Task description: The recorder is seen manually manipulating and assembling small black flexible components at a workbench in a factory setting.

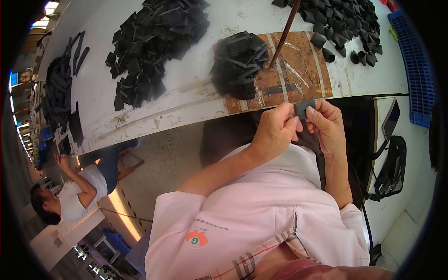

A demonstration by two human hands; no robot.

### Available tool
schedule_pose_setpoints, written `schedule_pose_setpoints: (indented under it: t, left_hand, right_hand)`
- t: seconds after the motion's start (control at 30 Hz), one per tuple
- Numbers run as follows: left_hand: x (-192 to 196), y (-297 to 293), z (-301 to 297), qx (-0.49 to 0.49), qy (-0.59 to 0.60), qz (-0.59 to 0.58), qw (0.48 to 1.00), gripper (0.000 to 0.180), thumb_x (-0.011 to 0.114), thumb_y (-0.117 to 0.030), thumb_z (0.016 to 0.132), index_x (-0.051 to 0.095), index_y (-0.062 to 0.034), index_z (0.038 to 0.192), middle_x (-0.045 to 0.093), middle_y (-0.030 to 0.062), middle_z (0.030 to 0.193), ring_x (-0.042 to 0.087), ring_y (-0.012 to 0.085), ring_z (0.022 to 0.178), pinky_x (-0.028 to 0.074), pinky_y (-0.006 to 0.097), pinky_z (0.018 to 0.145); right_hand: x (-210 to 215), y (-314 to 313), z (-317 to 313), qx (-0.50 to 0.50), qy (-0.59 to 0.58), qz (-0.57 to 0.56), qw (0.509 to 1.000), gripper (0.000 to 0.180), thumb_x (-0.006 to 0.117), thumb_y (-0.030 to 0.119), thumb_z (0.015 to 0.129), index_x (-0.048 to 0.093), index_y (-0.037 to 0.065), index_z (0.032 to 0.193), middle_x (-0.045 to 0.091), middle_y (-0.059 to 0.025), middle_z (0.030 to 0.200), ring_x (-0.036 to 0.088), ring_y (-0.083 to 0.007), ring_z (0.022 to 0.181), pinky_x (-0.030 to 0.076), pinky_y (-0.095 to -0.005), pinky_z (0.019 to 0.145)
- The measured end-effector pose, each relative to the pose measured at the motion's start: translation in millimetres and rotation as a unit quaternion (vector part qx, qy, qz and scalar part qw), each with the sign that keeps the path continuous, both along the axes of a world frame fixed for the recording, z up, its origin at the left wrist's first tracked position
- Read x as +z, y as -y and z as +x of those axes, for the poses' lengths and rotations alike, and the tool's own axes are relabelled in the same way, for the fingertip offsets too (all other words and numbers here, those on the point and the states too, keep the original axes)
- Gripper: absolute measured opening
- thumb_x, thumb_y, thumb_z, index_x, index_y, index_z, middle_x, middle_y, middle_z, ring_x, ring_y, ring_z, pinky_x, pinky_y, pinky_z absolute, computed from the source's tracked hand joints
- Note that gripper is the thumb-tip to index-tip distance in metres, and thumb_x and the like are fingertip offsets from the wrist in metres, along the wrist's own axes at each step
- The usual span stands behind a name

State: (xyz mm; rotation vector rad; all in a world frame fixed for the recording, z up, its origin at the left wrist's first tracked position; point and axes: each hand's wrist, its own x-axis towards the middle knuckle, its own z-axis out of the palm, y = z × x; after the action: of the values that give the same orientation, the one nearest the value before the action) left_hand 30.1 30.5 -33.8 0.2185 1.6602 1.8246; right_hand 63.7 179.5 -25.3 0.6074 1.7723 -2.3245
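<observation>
Pinching one small dark piece (304,108) between them, the left hand (277,127) and the right hand (327,123) meet at the near edge of the brown board (305,58) on the white worktop (191,77). The grip of each is closed on it, the right thumb laid across its face. The work seems partway along: tube-shaped pieces (343,23) lie massed to the right of the board, perhaps finished, while flatter-looking pieces sit in a small heap (240,63) on the board's left part and in a larger heap (156,39) left of it, perhaps waiting. The piece in hand looks charcoal grey, matt and roughly rectangular, with a fairly smooth face; the hands hide its ends, so whether it is hollow cannot be told.
</observation>
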Motion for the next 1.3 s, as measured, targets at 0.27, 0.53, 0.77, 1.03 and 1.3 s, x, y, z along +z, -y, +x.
schedule_pose_setpoints:
  t: [0.27, 0.53, 0.77, 1.03, 1.3]
  left_hand:
    - [0.6, 26.5, -111.1, 0.206, -0.477, -0.353, 0.778, 0.024, 0.06, -0.018, 0.075, 0.053, 0.0032, 0.085, 0.055, 0.0169, 0.082, 0.054, 0.029, 0.075, 0.045, 0.037, 0.065]
    - [-27.6, 39.1, -128.6, 0.219, -0.587, -0.34, 0.701, 0.014, 0.061, -0.008, 0.072, 0.059, 0.0006, 0.084, 0.057, 0.0127, 0.077, 0.056, 0.0269, 0.065, 0.045, 0.035, 0.06]
    - [9.3, 46.1, -86.6, 0.307, -0.179, -0.022, 0.934, 0.003, 0.06, -0.001, 0.078, 0.057, 0.0006, 0.078, 0.058, 0.0056, 0.071, 0.054, 0.0103, 0.058, 0.043, 0.021, 0.05]
    - [4.6, 40.2, -43.3, 0.252, 0.034, 0.174, 0.951, 0.011, 0.058, 0.002, 0.078, 0.054, -0.0014, 0.088, 0.061, 0.0062, 0.077, 0.058, 0.0116, 0.063, 0.046, 0.019, 0.054]
    - [31.4, 65.0, -61.4, 0.173, 0.004, 0.171, 0.97, 0.021, 0.057, -0.006, 0.078, 0.055, 0.002, 0.097, 0.058, 0.0063, 0.086, 0.054, 0.0095, 0.075, 0.042, 0.02, 0.064]
  right_hand:
    - [68.0, -63.6, -90.1, -0.155, -0.152, 0.118, 0.969, 0.034, 0.052, 0.031, 0.085, 0.056, 0.0, 0.097, 0.061, -0.0044, 0.08, 0.05, -0.0047, 0.061, 0.038, -0.0153, 0.053]
    - [16.5, -1.7, -35.5, 0.053, -0.043, 0.134, 0.989, 0.017, 0.053, 0.016, 0.085, 0.059, 0.0, 0.086, 0.056, 0.0002, 0.068, 0.048, -0.0038, 0.059, 0.039, -0.0171, 0.052]
    - [13.0, 44.3, -38.5, 0.072, -0.104, 0.123, 0.984, 0.019, 0.056, 0.015, 0.083, 0.057, -0.003, 0.089, 0.055, -0.0002, 0.067, 0.048, -0.0052, 0.06, 0.041, -0.0189, 0.055]
    - [8.8, 70.7, -60.0, -0.025, -0.131, -0.009, 0.991, 0.02, 0.061, 0.013, 0.08, 0.055, -0.003, 0.09, 0.055, -0.0006, 0.067, 0.048, -0.005, 0.059, 0.039, -0.0188, 0.053]
    - [17.9, 39.1, -63.1, 0.182, -0.231, 0.235, 0.926, 0.01, 0.062, 0.006, 0.075, 0.056, -0.002, 0.078, 0.051, -0.0051, 0.064, 0.049, -0.0126, 0.057, 0.039, -0.0253, 0.051]
